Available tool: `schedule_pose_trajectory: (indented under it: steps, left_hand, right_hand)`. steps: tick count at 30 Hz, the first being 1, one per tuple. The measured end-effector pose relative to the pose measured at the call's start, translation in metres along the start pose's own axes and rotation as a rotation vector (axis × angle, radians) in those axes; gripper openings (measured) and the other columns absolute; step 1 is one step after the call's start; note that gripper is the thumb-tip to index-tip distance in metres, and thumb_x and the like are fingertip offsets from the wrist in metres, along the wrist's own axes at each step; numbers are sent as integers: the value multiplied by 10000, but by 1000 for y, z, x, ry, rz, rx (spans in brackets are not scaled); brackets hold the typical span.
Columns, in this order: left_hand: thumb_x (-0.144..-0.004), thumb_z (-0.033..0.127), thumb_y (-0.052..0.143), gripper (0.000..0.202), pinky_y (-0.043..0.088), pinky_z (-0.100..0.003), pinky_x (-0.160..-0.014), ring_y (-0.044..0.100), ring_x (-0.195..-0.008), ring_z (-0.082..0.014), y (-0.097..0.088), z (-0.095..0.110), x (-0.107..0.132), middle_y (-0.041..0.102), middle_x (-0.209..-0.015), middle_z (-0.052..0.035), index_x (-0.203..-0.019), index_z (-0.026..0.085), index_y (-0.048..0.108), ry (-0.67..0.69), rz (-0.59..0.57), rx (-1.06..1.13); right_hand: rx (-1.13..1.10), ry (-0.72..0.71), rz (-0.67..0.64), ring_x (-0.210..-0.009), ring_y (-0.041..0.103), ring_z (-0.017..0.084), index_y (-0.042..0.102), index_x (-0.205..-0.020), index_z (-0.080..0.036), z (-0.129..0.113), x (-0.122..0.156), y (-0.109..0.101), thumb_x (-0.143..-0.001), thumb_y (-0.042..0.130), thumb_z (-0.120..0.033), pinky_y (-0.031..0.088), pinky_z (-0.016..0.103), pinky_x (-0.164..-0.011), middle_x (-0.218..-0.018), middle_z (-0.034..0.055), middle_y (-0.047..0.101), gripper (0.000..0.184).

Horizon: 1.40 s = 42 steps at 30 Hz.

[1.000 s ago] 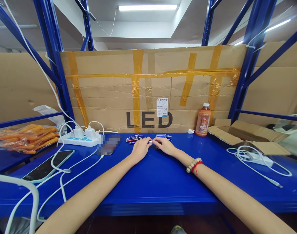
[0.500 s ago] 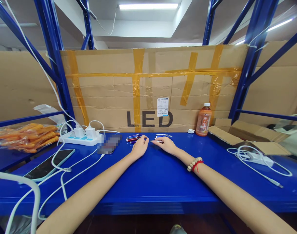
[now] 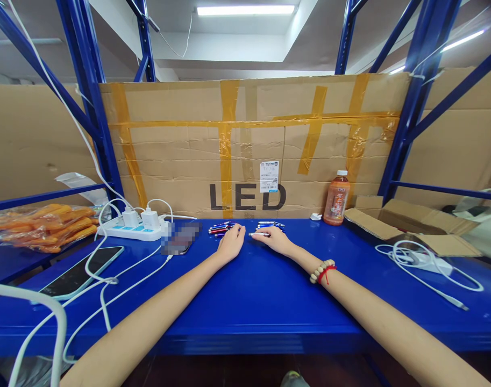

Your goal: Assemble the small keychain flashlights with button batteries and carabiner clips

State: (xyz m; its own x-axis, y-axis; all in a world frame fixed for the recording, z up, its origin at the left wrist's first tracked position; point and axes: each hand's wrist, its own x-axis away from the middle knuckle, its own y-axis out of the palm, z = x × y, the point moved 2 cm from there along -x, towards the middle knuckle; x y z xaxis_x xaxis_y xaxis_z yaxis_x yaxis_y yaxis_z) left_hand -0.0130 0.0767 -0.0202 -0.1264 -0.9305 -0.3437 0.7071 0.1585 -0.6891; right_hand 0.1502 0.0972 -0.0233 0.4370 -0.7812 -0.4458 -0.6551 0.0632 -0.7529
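My right hand (image 3: 276, 239) is closed on a slim pen (image 3: 260, 234) with a pale barrel, held low over the blue shelf top (image 3: 253, 301). Its tip points left. Just behind that hand lies a row of blue and silver pens (image 3: 271, 223), partly covered by my fingers. My left hand (image 3: 230, 243) rests on the shelf to the left, fingers loosely bent forward, with no object visible in it. Beside and behind it is a group of red and blue pens (image 3: 219, 230), partly hidden by the hand.
At left are a white power strip (image 3: 128, 230) with chargers, a blurred phone (image 3: 183, 239), another phone (image 3: 82, 271) and loose white cables. A bottle (image 3: 336, 199), an open carton (image 3: 370, 226) and a coiled cable (image 3: 426, 263) stand right. Taped cardboard (image 3: 180, 156) closes the back.
The fingers of my left hand have drawn closer together and shifted slightly. My right hand keeps its hold on the pen, nearly still. Everything else stays put.
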Motion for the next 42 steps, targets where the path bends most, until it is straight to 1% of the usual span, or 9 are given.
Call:
schedule_pose_trajectory:
  steps: [7,15,21,32,36,42]
  left_hand:
    - [-904,388,411,312,465,-373,-785,588,-831,-159,0,0,-1,611,-908,-48,-994,131,563,34,-4,15]
    - [-910,385,396,311,454,-375,-795,580,-839,-160,-1,2,1,606,-905,-48,-981,133,563,56,-8,22]
    - [-911,384,391,310,446,-377,-810,576,-856,-161,-1,3,2,604,-948,-54,-981,136,563,60,-17,29]
    - [-905,378,413,300,444,-391,-830,579,-882,-167,-1,4,2,610,-951,-56,-971,133,574,64,-29,22]
    - [-902,377,420,297,447,-388,-827,579,-880,-166,0,3,1,611,-949,-56,-962,132,577,64,-34,24]
    - [-901,378,424,296,450,-386,-825,580,-875,-164,0,3,1,612,-943,-55,-953,133,580,62,-35,27]
  right_hand:
    - [2,-4,-20,-701,564,154,696,-800,-189,-1,0,0,-834,485,-455,389,239,-628,-735,13,649,341]
    - [7,-9,-30,-688,555,151,698,-804,-188,-1,0,0,-834,483,-461,388,235,-620,-723,14,642,349]
    - [5,-23,-36,-714,563,161,703,-820,-201,-1,0,0,-824,489,-476,398,238,-626,-746,12,653,348]
    - [-8,-37,-46,-758,593,167,701,-855,-201,-2,0,1,-839,494,-420,416,250,-685,-822,11,683,302]
    - [-2,-26,-40,-760,600,177,704,-859,-208,0,1,1,-830,508,-423,419,255,-677,-823,14,687,293]
    - [-11,-30,-40,-791,602,180,702,-879,-217,0,0,1,-838,502,-418,429,262,-708,-864,15,692,287]
